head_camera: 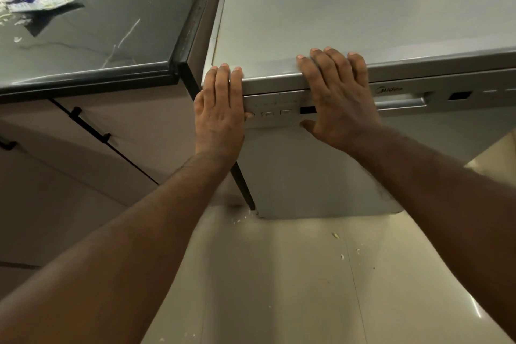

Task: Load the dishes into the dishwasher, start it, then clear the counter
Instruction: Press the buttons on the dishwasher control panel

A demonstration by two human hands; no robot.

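Under both hands the dishwasher door [307, 176] looks shut; left hand [219, 112] and right hand [339, 101] press flat, holding nothing. Next, a button [267, 114] between them probably needs one fingertip.

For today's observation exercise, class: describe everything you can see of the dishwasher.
The dishwasher is a silver-grey, metal-looking unit with a flat top, standing on the floor beside the dark counter. Its door is closed. The control strip shows small buttons, a recessed handle and a dark display. The left hand and right hand press flat on its upper front, reaching over the top edge.
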